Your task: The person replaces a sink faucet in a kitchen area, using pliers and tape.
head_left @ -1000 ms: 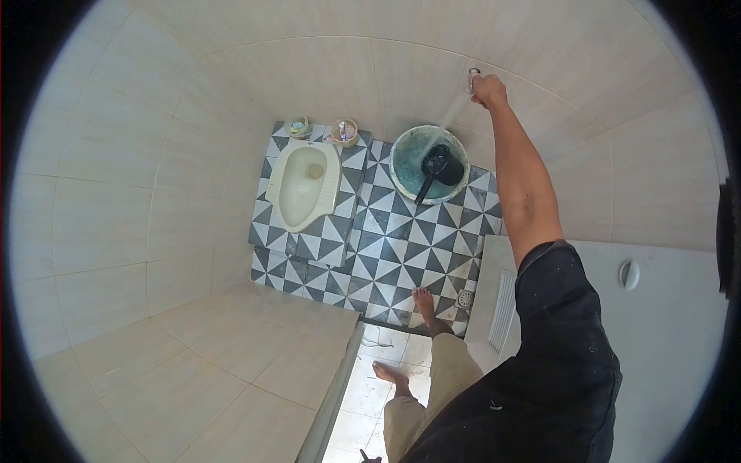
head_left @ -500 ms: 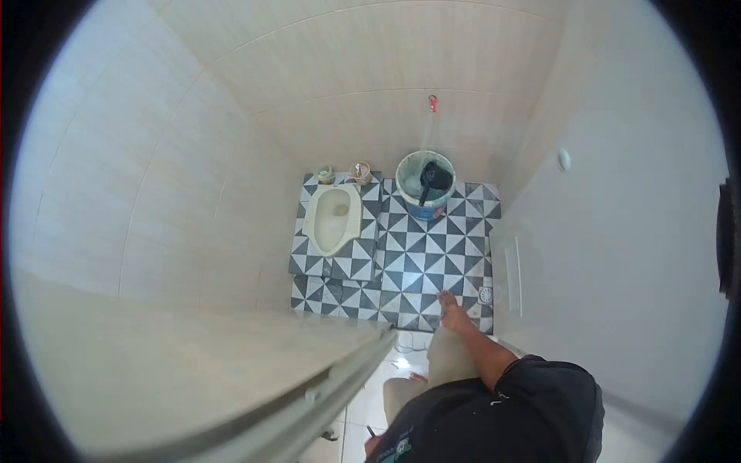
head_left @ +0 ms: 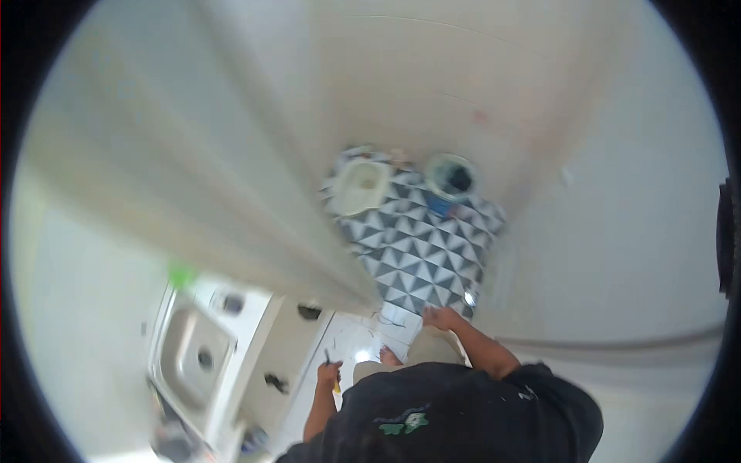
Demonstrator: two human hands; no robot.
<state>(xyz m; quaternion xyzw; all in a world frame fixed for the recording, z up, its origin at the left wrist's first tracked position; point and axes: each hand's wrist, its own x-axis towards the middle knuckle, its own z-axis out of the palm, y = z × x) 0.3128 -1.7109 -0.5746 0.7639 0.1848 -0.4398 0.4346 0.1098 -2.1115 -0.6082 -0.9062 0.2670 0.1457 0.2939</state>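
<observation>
Two bare hands showed low in the blurred, downward view as a person in a dark shirt (head_left: pixel 455 417) stood at the doorway of a small tiled washroom. The left hand (head_left: pixel 329 376) hung by the person's side, clenched around a thin dark tool (head_left: pixel 330 369) with what looked like a yellow part below the fist; motion blur left its exact kind unclear. The right hand (head_left: pixel 441 317) was held out in front of the body above the threshold, near the edge of the black-and-white patterned floor (head_left: pixel 421 247); its fingers looked loosely spread and it grasped nothing that could be seen, though whether it touched anything could not be told. A bare foot (head_left: pixel 388 356) rested on the pale floor tiles just below that hand. Farther in, a squat toilet pan (head_left: pixel 363 185) sat at the far left of the patterned floor, and a round bucket (head_left: pixel 452 177) with a dark scoop inside stood beside it against the beige wall, well apart from both hands. A wide pale wall (head_left: pixel 208 193) cut diagonally across the view. On its near side, at lower left, lay a steel sink (head_left: pixel 187 356) set in a white counter, with a small green object (head_left: pixel 181 275) above it.
</observation>
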